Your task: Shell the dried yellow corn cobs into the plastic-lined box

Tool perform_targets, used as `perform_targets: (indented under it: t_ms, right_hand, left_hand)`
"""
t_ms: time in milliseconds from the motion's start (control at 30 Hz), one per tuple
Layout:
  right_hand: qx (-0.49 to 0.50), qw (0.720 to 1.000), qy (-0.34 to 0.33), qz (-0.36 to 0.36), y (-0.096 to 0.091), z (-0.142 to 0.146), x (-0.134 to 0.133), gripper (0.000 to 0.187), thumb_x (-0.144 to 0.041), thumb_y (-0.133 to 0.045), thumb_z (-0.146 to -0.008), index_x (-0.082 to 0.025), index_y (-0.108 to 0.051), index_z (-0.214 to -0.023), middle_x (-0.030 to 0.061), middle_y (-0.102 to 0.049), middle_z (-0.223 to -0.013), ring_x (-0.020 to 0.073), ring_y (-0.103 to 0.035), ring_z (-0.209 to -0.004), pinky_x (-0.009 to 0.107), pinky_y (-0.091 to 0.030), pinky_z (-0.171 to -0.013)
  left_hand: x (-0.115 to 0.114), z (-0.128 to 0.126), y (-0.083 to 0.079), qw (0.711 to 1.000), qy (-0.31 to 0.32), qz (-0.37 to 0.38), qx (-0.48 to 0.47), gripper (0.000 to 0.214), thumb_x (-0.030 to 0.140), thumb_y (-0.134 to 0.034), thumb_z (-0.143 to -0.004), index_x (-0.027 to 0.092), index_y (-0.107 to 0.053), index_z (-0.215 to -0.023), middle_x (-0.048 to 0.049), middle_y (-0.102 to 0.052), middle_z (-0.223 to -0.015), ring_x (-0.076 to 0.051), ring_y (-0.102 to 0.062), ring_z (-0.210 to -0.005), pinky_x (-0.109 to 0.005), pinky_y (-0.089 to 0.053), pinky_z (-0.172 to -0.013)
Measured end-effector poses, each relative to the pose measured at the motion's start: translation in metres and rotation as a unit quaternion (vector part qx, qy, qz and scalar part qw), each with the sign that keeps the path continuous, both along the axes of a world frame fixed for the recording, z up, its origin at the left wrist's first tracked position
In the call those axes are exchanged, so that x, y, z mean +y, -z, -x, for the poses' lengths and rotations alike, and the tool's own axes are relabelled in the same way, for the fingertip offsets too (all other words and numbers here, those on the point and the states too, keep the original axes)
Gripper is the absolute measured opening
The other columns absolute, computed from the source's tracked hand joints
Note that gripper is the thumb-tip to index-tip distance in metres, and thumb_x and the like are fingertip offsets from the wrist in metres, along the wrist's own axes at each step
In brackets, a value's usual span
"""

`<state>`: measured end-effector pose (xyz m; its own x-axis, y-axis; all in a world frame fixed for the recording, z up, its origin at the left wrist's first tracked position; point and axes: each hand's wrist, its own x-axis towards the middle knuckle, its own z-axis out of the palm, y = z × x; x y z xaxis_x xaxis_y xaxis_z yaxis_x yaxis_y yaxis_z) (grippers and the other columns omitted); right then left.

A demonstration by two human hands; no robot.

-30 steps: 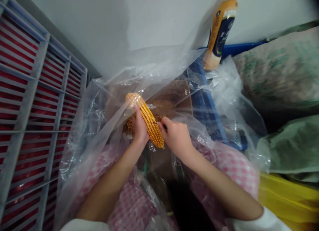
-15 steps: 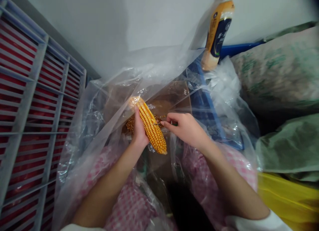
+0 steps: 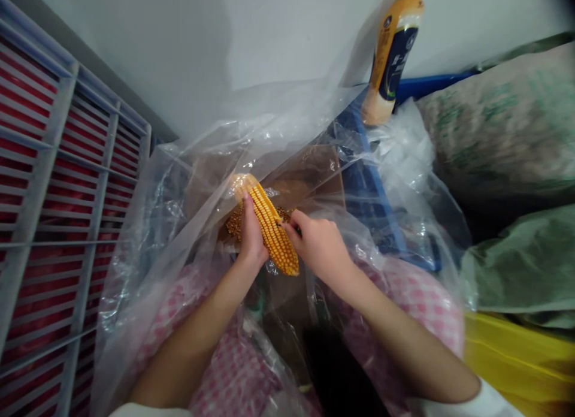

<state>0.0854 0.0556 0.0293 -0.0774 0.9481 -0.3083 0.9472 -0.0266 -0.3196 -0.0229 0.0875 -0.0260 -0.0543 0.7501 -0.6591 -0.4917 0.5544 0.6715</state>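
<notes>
A yellow ear of corn (image 3: 269, 225) with its kernels on lies tilted over the plastic bag, its lower end toward the right. My left hand (image 3: 252, 231) is closed around its left side, thumb along the kernels. At the ear's right edge my right hand (image 3: 321, 246) is pinched shut, fingertips touching the kernels. Between those fingers is a small thin tool, mostly hidden, with a thin dark tip. Loose corn kernels (image 3: 233, 224) lie in the bag behind the ear.
A clear plastic bag (image 3: 144, 225) spreads over my lap and a brown cardboard surface (image 3: 314, 171). A slatted crate (image 3: 67, 135) stands at left. To the right are a blue crate (image 3: 377, 195), an orange-labelled bottle (image 3: 393, 60), a stuffed sack (image 3: 503, 123) and a yellow container (image 3: 516, 357).
My right hand has moved left, and its fingertips now press against the ear's right edge. The left hand keeps its hold on the ear, which has barely shifted.
</notes>
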Motion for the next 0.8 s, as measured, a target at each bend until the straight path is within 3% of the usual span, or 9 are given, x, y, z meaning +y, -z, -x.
perform_targets:
  t_ms: [167,433,800]
  right_hand:
    - [-0.001,1.0,0.004,-0.011,0.002,0.003,0.0,0.026,-0.032,-0.038,-0.093,-0.021,-0.06,-0.089,0.0057,-0.072,-0.077,0.0199,-0.066,-0.066,0.028,-0.019,-0.052]
    - [0.006,0.999,-0.005,-0.052,0.013,0.011,-0.005,0.028,-0.03,-0.033,-0.095,-0.019,-0.058,-0.087,0.0056,-0.071,-0.073,0.0172,-0.064,-0.062,0.028,-0.017,-0.051]
    - [-0.005,0.998,0.008,-0.064,0.016,0.018,-0.007,0.031,-0.03,-0.029,-0.096,-0.017,-0.055,-0.085,0.0074,-0.069,-0.069,0.0166,-0.064,-0.062,0.027,-0.016,-0.049]
  left_hand:
    - [0.0,-0.003,-0.006,0.999,-0.027,0.043,-0.021,0.056,0.068,-0.037,-0.08,0.021,-0.062,-0.098,-0.0069,-0.067,-0.093,-0.021,-0.062,-0.093,-0.034,-0.047,-0.084]
    - [0.003,-0.001,-0.006,0.998,-0.066,0.016,0.01,0.051,0.064,-0.033,-0.084,0.022,-0.058,-0.099,-0.0068,-0.065,-0.104,-0.02,-0.062,-0.095,-0.031,-0.048,-0.08]
    - [0.002,0.001,0.0,0.998,-0.057,0.038,-0.002,0.053,0.065,-0.029,-0.084,0.022,-0.056,-0.099,-0.0082,-0.064,-0.104,-0.021,-0.062,-0.097,-0.031,-0.05,-0.075]
